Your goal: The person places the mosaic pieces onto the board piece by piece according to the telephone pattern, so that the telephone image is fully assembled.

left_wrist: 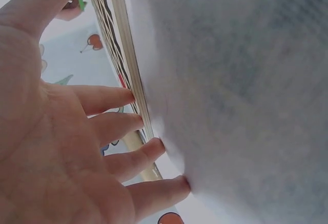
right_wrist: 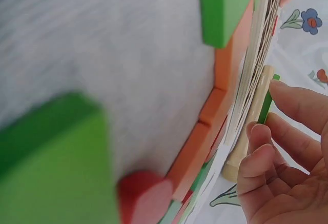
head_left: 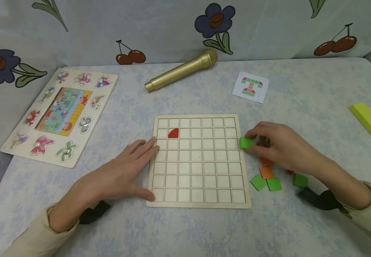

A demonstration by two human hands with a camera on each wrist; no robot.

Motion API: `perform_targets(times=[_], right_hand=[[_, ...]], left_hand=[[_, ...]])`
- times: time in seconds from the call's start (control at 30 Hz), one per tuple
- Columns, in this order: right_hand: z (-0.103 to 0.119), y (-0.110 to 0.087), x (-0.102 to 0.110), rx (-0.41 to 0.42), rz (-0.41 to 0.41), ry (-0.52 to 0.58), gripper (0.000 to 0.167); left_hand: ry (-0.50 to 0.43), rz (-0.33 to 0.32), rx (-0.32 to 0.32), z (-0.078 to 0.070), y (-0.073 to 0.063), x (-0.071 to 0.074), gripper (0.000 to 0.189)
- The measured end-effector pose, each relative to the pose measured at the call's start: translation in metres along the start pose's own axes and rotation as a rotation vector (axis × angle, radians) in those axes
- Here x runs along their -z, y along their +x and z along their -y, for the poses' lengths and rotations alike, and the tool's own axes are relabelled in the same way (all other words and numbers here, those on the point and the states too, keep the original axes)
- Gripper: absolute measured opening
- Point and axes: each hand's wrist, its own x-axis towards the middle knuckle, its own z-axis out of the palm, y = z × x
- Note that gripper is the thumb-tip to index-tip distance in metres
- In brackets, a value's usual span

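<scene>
A wooden grid board (head_left: 190, 204) lies mid-table with one red quarter-circle tile (head_left: 174, 133) in its second row, second cell. My left hand (head_left: 121, 175) rests along the board's left edge, its fingers straight and spread, thumb near the lower corner. Between thumb and fingertips my right hand (head_left: 281, 144) pinches a green square tile (head_left: 246, 142), close over the board's right edge. In the right wrist view the same green tile (right_wrist: 266, 103) stands on edge in the pinch. Below that hand lie loose orange tiles (head_left: 266, 173) and green tiles (head_left: 274, 184); the hand hides part of the pile.
A pattern card (head_left: 258, 95) lies behind the board at the right, and a gold microphone (head_left: 182, 71) behind it. At the left is a wooden animal puzzle (head_left: 76, 159). A yellow block (head_left: 369, 119) sits at the far right. Patterned cloth (head_left: 172, 32) stands along the back.
</scene>
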Motion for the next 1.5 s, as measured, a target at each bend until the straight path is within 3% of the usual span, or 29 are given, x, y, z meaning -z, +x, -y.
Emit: perform_targets(times=[0.17, 0.33, 0.47, 0.73, 0.9, 1.0, 1.27, 1.5], right_hand=[[0.009, 0.006, -0.003, 0.023, -0.025, 0.021, 0.025], [0.026, 0.018, -0.007, 0.011, 0.025, 0.080, 0.021], [0.044, 0.035, -0.015, 0.012, 0.073, 0.113, 0.021], [0.078, 0.070, -0.025, 0.124, 0.086, 0.086, 0.023], [0.093, 0.090, -0.036, 0.109, 0.135, 0.094, 0.036], [0.099, 0.101, -0.045, 0.089, 0.165, 0.088, 0.043], [0.107, 0.117, -0.059, 0.061, 0.220, 0.032, 0.042], [0.106, 0.119, -0.067, 0.072, 0.246, 0.002, 0.025]], left_hand=[[0.002, 0.000, -0.006, 0.001, 0.000, 0.000, 0.120], [-0.006, 0.008, 0.004, 0.002, -0.001, 0.000, 0.120], [-0.017, 0.013, 0.010, 0.004, -0.001, 0.002, 0.118], [-0.055, 0.007, 0.019, 0.007, -0.001, 0.004, 0.112], [-0.052, -0.001, 0.013, 0.007, -0.001, 0.004, 0.113], [-0.060, -0.001, 0.012, 0.007, -0.001, 0.004, 0.112], [-0.070, -0.006, 0.018, 0.005, 0.001, 0.005, 0.111], [-0.073, -0.010, 0.021, 0.005, 0.001, 0.005, 0.110]])
